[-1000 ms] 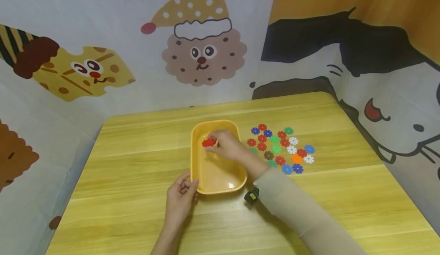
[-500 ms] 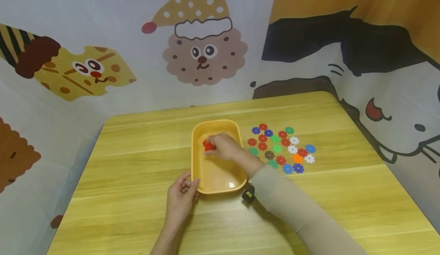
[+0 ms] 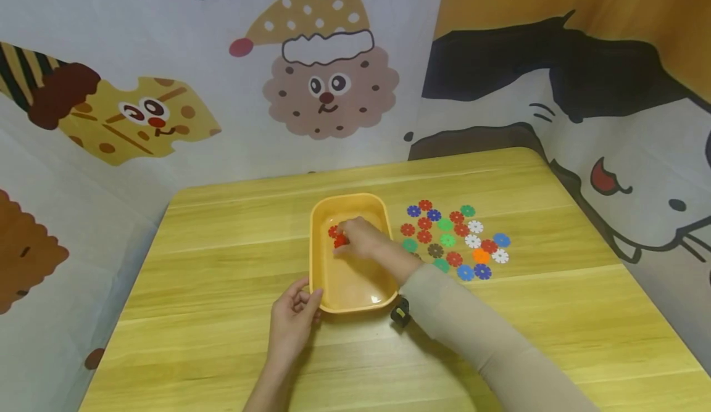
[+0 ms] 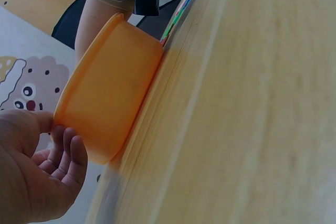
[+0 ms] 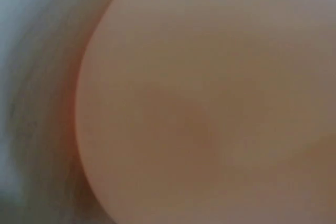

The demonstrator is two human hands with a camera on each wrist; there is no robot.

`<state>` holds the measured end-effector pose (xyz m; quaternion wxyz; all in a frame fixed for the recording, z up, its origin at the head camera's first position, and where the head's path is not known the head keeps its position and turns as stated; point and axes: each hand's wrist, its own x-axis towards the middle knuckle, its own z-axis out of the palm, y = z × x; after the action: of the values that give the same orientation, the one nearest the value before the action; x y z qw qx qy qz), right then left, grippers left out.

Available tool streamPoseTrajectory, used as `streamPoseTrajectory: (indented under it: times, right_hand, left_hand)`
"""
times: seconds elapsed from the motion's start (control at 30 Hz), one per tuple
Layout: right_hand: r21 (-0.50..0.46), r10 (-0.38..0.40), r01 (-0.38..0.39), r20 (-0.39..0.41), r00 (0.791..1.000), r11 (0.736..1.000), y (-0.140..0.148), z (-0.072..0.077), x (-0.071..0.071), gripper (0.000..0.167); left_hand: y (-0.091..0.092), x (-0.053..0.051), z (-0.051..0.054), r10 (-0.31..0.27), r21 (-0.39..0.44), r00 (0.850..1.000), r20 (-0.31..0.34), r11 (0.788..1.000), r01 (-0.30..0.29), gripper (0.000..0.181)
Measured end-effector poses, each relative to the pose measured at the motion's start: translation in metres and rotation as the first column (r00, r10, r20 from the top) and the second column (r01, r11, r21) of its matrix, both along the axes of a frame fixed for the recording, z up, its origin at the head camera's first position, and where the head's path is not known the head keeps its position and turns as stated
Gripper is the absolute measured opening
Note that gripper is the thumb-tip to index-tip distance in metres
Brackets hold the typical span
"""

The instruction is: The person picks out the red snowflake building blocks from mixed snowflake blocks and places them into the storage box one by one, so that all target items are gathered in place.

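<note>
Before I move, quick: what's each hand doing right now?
Left hand: holding the tray by its near-left corner.
Right hand: pinching red plastic inside the tray; whether one piece or more, I can't tell.

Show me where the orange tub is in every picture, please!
Head: orange tub, just below the middle.
Left wrist: left of the middle, outside wall showing.
Right wrist: too blurred to tell.
Landmark shared by head and left wrist: the left hand at its rim.

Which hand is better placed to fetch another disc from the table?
Probably the right hand: it is nearer the scattered discs, while the left hand grips the near-left corner of the tray.
</note>
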<state>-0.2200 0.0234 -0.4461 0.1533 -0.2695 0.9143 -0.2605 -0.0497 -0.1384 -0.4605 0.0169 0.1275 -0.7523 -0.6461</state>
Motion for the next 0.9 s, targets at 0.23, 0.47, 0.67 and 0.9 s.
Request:
streamPoseTrajectory:
  times: [0.23, 0.47, 0.67, 0.9]
  right_hand:
    - [-0.035, -0.034, 0.036, 0.047, 0.998, 0.999, 0.002, -0.001, 0.001, 0.05]
    - [-0.1, 0.008, -0.014, -0.056, 0.998, 0.995, 0.008, 0.003, 0.002, 0.044]
    - [-0.245, -0.039, 0.004, -0.137, 0.99, 0.97, 0.019, 0.011, 0.006, 0.041]
    - [-0.434, -0.168, 0.019, -0.309, 0.936, 0.901, 0.041, 0.02, 0.009, 0.033]
  left_hand:
    - [0.0, 0.0, 0.0, 0.005, -0.002, 1.0, 0.001, 1.0, -0.005, 0.047]
    - [0.0, 0.0, 0.0, 0.008, -0.004, 1.0, 0.0, 1.0, -0.008, 0.046]
    - [0.001, -0.001, 0.0, 0.018, -0.034, 1.0, -0.006, 0.999, -0.018, 0.042]
    - [0.001, -0.004, 0.001, 0.014, -0.089, 1.0, -0.022, 0.996, -0.016, 0.038]
